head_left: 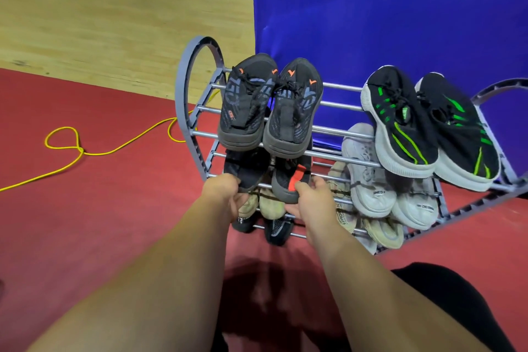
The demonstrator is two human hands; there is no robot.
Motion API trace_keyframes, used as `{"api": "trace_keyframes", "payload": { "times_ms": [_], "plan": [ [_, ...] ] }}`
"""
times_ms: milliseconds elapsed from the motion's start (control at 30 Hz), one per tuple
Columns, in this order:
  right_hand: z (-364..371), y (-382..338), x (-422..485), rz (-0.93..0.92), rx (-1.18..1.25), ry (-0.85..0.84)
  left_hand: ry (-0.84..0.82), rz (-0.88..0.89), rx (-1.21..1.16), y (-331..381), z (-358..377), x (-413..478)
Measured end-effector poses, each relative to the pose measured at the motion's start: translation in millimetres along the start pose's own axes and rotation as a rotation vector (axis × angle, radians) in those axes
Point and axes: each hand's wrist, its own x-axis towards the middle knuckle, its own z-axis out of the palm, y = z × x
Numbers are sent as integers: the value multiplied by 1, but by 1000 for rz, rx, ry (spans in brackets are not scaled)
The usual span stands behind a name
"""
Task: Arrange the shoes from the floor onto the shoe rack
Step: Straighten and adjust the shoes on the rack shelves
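Left hand [220, 191] grips the heel of a black knit shoe [245, 170], right hand [311, 197] grips its orange-marked mate [287, 180] just beside it, both resting on the grey metal-bar shoe rack's [183, 88] second tier.

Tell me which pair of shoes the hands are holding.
The black pair with the orange patch, second tier down at the left end of the rack, directly under the black-grey pair. The left hand and right hand each grip one shoe.

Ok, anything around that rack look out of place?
Only the yellow cord: it lies looped on the red floor and runs to the shoe rack's left end, a possible trip hazard.
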Motion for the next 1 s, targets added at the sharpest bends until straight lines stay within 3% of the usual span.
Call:
{"api": "trace_keyframes", "payload": {
  "times_ms": [333, 600, 833, 1000],
  "plan": [
    [-23, -32, -22, -40, -272, 75, -68, 100, -297, 15, -39, -39],
    [-33, -39, -51, -32, -83, 17, -48, 159, -249, 9, -89, -65],
    [-50, -40, -57, 107, -89, -89, 195, 163, -61, 9, -113, -76],
    [-59, -40, -63, 230, 28, -140, 141, 185, 34, 7, -117, -80]
  ]
}}
